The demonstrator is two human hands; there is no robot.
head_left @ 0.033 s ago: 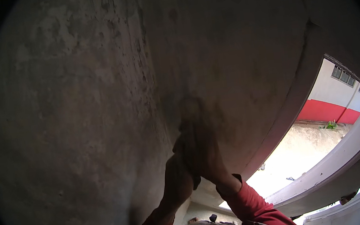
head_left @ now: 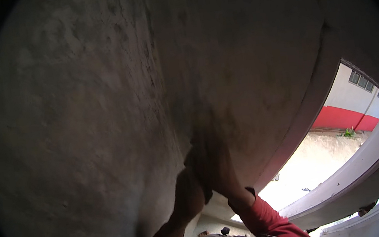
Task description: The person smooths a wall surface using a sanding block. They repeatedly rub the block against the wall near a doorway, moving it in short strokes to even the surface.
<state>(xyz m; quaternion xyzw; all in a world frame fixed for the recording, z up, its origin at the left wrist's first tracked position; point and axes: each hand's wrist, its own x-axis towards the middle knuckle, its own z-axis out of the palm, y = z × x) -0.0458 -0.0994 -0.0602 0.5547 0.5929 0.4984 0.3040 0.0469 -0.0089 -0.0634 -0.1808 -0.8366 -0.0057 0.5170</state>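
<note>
Nothing appears to have moved since the earlier frame: both hands sit in the same spot against the same grey surface, and the camera looks steeply upward as before.

Both arms reach up from the lower edge in red sleeves. The left hand [head_left: 193, 184] and the right hand [head_left: 216, 162] meet close together, pressed to or just under a rough concrete ceiling [head_left: 102, 105], in deep shadow. Whether the fingers are spread or curled, and whether they hold anything, I cannot tell; no tool shows between them. The left forearm rises nearly straight, the right leans in from the right, wrist bent toward the other hand.

As a judgement, the concrete is stiff, heavy and fixed, gritty and mottled rather than slippery; it offers no grip, only a face to press flat palms against.

To the right, a curved pale ledge [head_left: 348, 179] opens onto bright daylight, with a white and red building [head_left: 354, 107] beyond.
</note>
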